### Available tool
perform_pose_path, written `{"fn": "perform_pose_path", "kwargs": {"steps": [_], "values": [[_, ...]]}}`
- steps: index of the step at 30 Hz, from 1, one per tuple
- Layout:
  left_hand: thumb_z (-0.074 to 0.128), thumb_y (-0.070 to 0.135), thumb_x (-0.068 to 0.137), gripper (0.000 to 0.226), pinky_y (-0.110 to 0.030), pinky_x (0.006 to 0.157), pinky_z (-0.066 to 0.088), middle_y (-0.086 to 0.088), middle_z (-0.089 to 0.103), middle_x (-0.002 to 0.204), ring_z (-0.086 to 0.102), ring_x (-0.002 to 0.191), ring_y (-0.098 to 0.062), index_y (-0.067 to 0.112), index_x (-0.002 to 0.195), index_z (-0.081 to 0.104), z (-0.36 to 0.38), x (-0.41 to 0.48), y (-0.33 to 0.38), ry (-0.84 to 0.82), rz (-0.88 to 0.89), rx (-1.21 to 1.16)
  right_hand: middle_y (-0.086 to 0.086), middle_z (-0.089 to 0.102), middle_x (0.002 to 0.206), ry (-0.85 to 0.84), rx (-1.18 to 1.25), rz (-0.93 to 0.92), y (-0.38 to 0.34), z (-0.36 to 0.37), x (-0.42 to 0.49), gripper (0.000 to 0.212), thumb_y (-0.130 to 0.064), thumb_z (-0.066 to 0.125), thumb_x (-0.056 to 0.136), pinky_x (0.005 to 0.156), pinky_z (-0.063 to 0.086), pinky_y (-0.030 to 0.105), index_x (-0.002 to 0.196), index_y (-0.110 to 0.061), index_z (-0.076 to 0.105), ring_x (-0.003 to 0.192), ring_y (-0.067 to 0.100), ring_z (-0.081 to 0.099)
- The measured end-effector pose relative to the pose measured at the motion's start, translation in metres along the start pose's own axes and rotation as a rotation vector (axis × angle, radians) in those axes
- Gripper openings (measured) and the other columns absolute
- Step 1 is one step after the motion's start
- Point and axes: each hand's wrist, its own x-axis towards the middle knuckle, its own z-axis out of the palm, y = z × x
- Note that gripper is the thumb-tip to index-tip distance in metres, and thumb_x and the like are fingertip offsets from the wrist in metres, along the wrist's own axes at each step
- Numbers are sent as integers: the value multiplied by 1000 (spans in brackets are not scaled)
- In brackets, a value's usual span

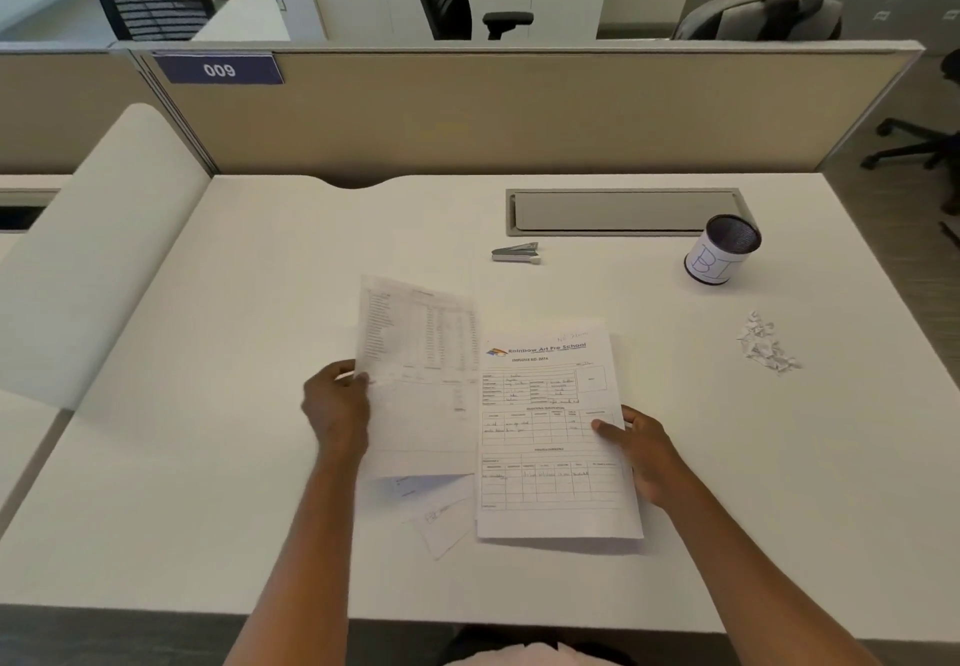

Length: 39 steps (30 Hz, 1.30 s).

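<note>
The left hand (335, 405) is gripping the left edge of a table sheet (421, 353), with its fingers curled round the paper's margin. This sheet is white and printed with a dense grid of rows and columns in its upper half. The lower half is mostly blank and the print is too blurred to read. The right hand (641, 452) is pinching the right edge of a form (550, 431), thumb on top and the other fingers hidden behind the paper. The form is showing a coloured logo and the blue heading "Rainbow Art Pre School" at its top, then boxed tables with handwritten entries. Both sheets are sitting above the near middle of the white desk (208, 405), the form at 3 o'clock of the table sheet, edges meeting; which one overlaps cannot be told. Small paper slips (444, 515) are lying on the desk at 6 o'clock of the table sheet. A small silver stapler (516, 253) is lying at 12 o'clock of the form. A mesh cup (722, 250) with a white label marked "BI" is standing at 2 o'clock, and torn scraps (766, 343) are lying near it, at 3 o'clock of the form's top.
</note>
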Motion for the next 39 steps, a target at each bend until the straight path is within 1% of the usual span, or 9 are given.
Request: {"fn": "perform_pose_path", "kwargs": {"steps": [7, 10, 16, 19, 24, 28, 31, 34, 39], "values": [[74, 1, 94, 29, -41, 88, 57, -19, 73, 106, 67, 78, -25, 4, 123, 75, -72, 38, 19, -49, -16, -270, 11, 79, 114, -32, 10, -23, -8, 8, 7, 26, -3, 72, 94, 84, 63, 41, 119, -8, 73, 103, 31, 77], [71, -1, 96, 24, -34, 69, 66, -15, 76, 99, 73, 65, -18, 9, 118, 74, -78, 37, 27, -187, -85, -364, 11, 78, 116, -41, -12, -34, -10, 14, 13, 26, -3, 72, 93, 91, 62, 44, 119, -9, 73, 105, 30, 76], [72, 0, 96, 19, -31, 67, 55, -8, 78, 86, 68, 65, -22, 11, 112, 74, -30, 16, 12, -385, -186, -314, 12, 78, 118, -72, -34, -29, -14, 29, 17, 30, -6, 74, 93, 94, 61, 48, 123, -7, 71, 106, 30, 76], [69, -4, 96, 17, -21, 51, 57, -3, 80, 74, 72, 55, -13, 11, 102, 74, 5, -2, -5, -462, -215, -274, 13, 78, 116, -69, -39, -14, -15, 33, 18, 30, -6, 74, 93, 88, 63, 47, 123, -7, 71, 104, 32, 76], [66, -6, 97, 17, -25, 55, 48, -11, 78, 81, 63, 64, -22, 2, 107, 76, 45, -24, -34, -513, -285, -193, 11, 77, 117, -78, -80, 2, -16, 34, 17, 30, -14, 73, 96, 75, 64, 33, 125, -7, 70, 106, 29, 75], [60, -6, 102, 19, -18, 40, 40, -13, 76, 90, 59, 63, -20, 2, 111, 75, 58, -40, -43, -494, -312, -119, -1, 73, 130, -40, -107, 95, -15, 33, 25, 48, -53, 63, 97, 108, 51, 41, 131, -20, 70, 124, 23, 65], [58, -6, 103, 21, -20, 48, 51, -12, 78, 101, 68, 75, -23, 4, 109, 75, 62, -50, -43, -486, -307, -112, 2, 74, 123, -32, 26, 180, -15, 31, 26, 48, -60, 47, 103, 110, 50, 47, 120, -22, 70, 117, 25, 68], [60, -7, 100, 23, -32, 72, 60, -10, 79, 103, 74, 91, -29, 10, 100, 75, 67, -57, -43, -444, -290, -131, -1, 76, 121, -40, -38, 122, -16, 30, 25, 45, -60, 61, 96, 109, 50, 43, 116, -22, 74, 116, 22, 70], [62, -1, 98, 20, -42, 89, 63, -9, 80, 111, 76, 102, -30, 12, 107, 75, 75, -68, -43, -420, -231, -64, 4, 78, 119, -32, -158, -32, -6, 31, 28, 31, -17, 79, 91, 100, 59, 41, 120, -11, 74, 107, 21, 76]]}}
